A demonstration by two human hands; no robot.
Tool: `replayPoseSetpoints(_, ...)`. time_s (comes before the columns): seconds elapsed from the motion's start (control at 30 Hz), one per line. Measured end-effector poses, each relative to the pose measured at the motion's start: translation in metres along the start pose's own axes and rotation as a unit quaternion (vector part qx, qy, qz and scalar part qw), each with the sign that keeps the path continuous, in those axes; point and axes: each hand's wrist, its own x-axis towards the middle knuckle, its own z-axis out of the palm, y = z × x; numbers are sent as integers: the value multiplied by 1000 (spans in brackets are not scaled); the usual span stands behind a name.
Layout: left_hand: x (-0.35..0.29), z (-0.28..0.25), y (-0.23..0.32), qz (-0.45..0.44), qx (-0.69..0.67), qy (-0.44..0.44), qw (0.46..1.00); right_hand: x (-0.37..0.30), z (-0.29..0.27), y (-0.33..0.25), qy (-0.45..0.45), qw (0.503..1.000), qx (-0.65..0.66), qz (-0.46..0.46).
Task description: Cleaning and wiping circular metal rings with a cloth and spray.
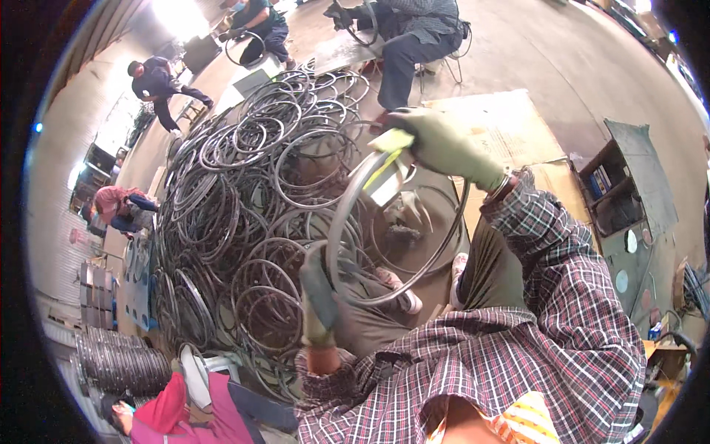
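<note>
A grey metal wheel rim [338,240] is held tilted in front of my lap, between both gloved hands. My left hand [319,292] is closed on the rim's lower left side; its fingertips are partly hidden. At the rim's upper edge, my right hand [444,144] grips a yellow-green pad or cloth [392,140] against the metal. The pad's exact kind cannot be made out. Through the ring shows a pale, box-like object [389,191] near the floor, partly covered by the rim.
A big heap of loose rims [244,170] spreads to my left and ahead. Flattened cardboard [510,126] lies ahead right, beside a dark open-shelved box [610,189]. Co-workers sit around the heap; one in pink [214,407] is at lower left. Stacked rims [122,362] stand behind that person.
</note>
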Motion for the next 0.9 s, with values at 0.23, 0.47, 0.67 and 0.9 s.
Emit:
replayPoseSetpoints(0.23, 3, -12, 43, 124, 124, 156, 972, 23, 47, -134, 10, 980, -168, -109)
replayPoseSetpoints(0.47, -42, -43, 33, 44, -97, 232, 967, 36, 15, -123, 94, 883, -140, -439)
replayPoseSetpoints(0.67, -20, -49, 49, 43, -38, 208, 977, 54, 14, -84, 50, 927, -66, -367)
replayPoseSetpoints(0.9, 21, -56, 60, 85, 80, 214, 970, 69, -4, -103, -50, 950, 293, -91)
